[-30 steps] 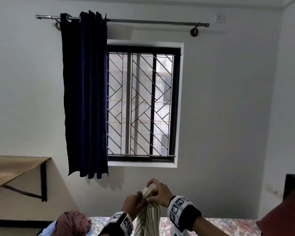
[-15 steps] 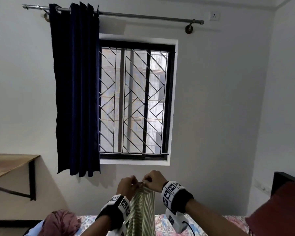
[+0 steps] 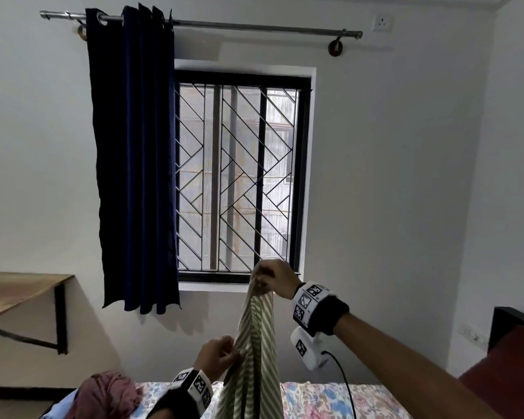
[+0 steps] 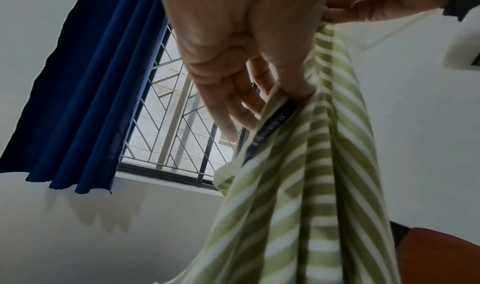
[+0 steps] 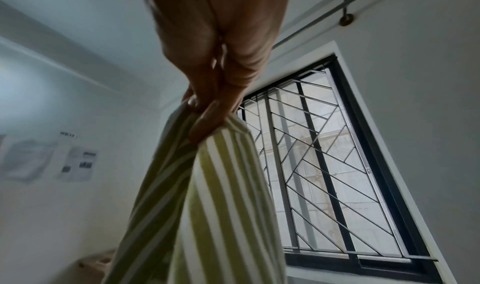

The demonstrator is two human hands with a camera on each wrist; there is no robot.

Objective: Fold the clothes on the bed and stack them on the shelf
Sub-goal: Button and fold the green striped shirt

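A green and white striped garment [image 3: 256, 352] hangs in the air over the bed [image 3: 321, 399]. My right hand [image 3: 270, 278] pinches its top edge high up, in front of the window sill. The right wrist view shows those fingertips [image 5: 205, 122] closed on the striped cloth [image 5: 207, 196]. My left hand [image 3: 221, 356] is lower and to the left, pinching the garment's side edge. In the left wrist view, thumb and fingers [image 4: 272, 95] grip the fabric [image 4: 311, 185] beside a dark label [image 4: 275, 124]. The garment's lower part runs out of frame.
A crumpled pink garment [image 3: 106, 394] lies on the floral bed sheet at the lower left. A wooden wall shelf [image 3: 15, 290] juts out at the left. A dark blue curtain [image 3: 133, 158] hangs beside the barred window [image 3: 239, 176]. A dark red headboard [image 3: 511, 367] stands at the right.
My hands were together at the garment's top. My right hand has lifted the top edge higher, and my left hand has moved down along the side edge.
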